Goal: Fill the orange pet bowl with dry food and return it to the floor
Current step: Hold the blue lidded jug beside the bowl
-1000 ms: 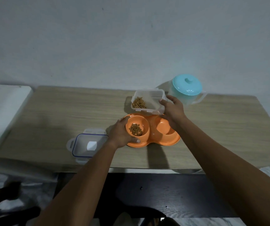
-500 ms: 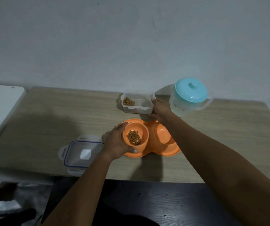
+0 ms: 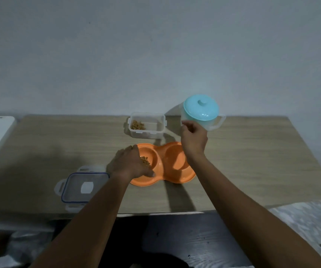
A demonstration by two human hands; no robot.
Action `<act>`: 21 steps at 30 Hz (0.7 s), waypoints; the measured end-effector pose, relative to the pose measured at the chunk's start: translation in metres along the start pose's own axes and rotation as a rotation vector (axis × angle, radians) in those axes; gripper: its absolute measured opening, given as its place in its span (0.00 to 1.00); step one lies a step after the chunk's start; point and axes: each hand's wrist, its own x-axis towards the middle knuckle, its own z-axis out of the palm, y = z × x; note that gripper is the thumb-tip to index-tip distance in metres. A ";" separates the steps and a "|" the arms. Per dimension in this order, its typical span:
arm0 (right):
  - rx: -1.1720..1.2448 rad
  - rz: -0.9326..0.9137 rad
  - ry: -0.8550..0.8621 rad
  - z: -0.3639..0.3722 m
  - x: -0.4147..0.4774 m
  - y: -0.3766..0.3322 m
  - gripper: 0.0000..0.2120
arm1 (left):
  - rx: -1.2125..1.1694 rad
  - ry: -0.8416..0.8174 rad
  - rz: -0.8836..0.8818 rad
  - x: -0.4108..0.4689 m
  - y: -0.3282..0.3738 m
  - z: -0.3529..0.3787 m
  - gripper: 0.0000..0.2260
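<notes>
Fingers [image 3: 131,149] of the left hand [image 3: 128,164] grip the orange bowl [image 3: 175,177] of kibble [image 3: 145,161] on the desk [image 3: 252,161]; the right hand [image 3: 193,138] hovers loosely curled, empty, beside a jug [image 3: 201,110].

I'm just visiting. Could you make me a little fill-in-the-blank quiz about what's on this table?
The dry food sits in the ___ compartment of the orange two-compartment plastic pet bowl.
Its other compartment is ___.
The left hand grips the bowl's ___.
The clear rectangular plastic container stands open, without its ___.
Missing words: left; empty; rim; lid.
</notes>
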 end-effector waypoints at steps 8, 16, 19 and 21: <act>-0.259 -0.102 0.258 -0.064 0.078 -0.010 0.17 | 0.055 0.027 -0.037 0.007 0.047 0.021 0.51; -0.046 0.177 -0.144 -0.089 0.117 0.010 0.28 | -0.012 0.100 -0.074 0.011 0.049 0.028 0.51; 0.133 0.252 -0.198 -0.089 0.113 0.013 0.28 | -0.014 0.100 -0.083 0.012 0.047 0.031 0.52; 0.183 0.255 -0.130 -0.089 0.110 0.013 0.27 | -0.016 0.101 -0.085 0.012 0.046 0.033 0.54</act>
